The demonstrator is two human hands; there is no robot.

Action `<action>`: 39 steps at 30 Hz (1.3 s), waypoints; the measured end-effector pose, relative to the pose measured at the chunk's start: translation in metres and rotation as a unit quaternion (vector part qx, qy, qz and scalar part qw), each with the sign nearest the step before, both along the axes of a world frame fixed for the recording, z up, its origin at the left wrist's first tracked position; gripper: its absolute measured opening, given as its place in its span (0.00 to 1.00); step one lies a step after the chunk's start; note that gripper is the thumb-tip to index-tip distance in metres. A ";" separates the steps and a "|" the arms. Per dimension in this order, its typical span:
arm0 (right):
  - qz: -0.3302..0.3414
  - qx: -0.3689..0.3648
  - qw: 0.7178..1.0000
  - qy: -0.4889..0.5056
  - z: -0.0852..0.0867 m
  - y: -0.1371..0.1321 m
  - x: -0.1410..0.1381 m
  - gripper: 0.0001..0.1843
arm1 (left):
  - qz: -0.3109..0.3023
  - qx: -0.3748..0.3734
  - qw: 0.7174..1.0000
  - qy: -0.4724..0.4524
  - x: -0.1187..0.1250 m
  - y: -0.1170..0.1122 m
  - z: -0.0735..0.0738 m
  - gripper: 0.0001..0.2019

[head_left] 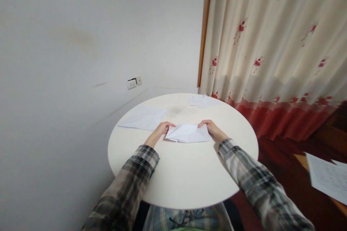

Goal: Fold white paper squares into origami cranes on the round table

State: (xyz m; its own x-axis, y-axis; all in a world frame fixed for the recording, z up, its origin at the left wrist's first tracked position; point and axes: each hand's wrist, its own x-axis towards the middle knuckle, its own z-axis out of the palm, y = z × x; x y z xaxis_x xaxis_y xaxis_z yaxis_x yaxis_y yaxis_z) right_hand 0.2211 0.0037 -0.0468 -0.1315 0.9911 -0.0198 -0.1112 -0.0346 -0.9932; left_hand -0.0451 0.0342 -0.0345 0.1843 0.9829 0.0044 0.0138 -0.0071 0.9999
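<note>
Between my hands is a folded sheet of white paper point(187, 133), with creases across its face and layered edges along the side nearest me. My left hand point(162, 129) grips its left end, thumb on top. At the right end, my right hand point(210, 128) pinches the upper corner, thumb over the paper and the other fingers mostly hidden. The folded paper is at or just above the tabletop; I cannot tell whether it touches. A larger white paper sheet point(143, 117) lies flat to the left, beyond my left hand.
The round white table point(187, 184) stands against the wall. Torn or crumpled white paper point(202, 101) lies at its far edge. A wall socket point(132, 84) is at the back left. A flowered curtain point(260, 43) hangs on the right, and printed sheets point(328, 177) lie at the lower right.
</note>
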 end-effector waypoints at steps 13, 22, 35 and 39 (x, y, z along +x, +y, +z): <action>-0.038 0.001 0.999 0.019 0.014 -0.005 -0.002 0.06 | 0.035 0.037 0.999 0.016 -0.002 0.002 -0.006 0.14; -0.021 -0.007 0.999 0.029 0.011 -0.006 -0.007 0.06 | 0.050 0.058 0.997 0.015 -0.004 0.003 -0.008 0.16; -0.029 -0.030 0.999 0.032 0.014 -0.003 -0.006 0.08 | 0.086 0.078 0.993 0.010 -0.003 0.004 -0.008 0.15; -0.031 -0.012 0.999 0.038 0.009 0.002 -0.003 0.11 | 0.086 0.082 0.993 0.023 -0.003 0.003 -0.007 0.16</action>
